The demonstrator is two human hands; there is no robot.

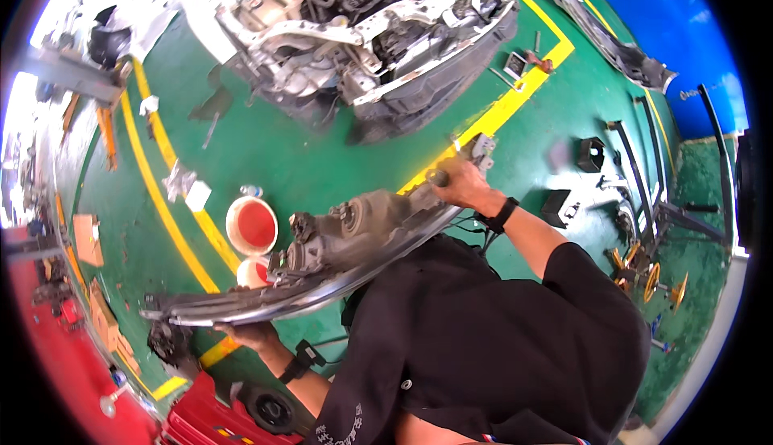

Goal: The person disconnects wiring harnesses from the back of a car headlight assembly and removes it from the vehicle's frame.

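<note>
A long car headlight is held up in front of my body, its grey back housing facing up and its glossy lens edge toward me. It slants from low at the left to higher at the right. My right hand is closed around its narrow right end, where a metal bracket sticks out past the fingers. My left hand supports the long left end from beneath, and the headlight hides part of its fingers. Both wrists carry dark bands.
Ahead stands a car front with its engine bay bared. Two buckets, one a white bucket with red inside, are on the green floor beyond the headlight. A removed bumper, metal stands and a red wheeled cart lie around.
</note>
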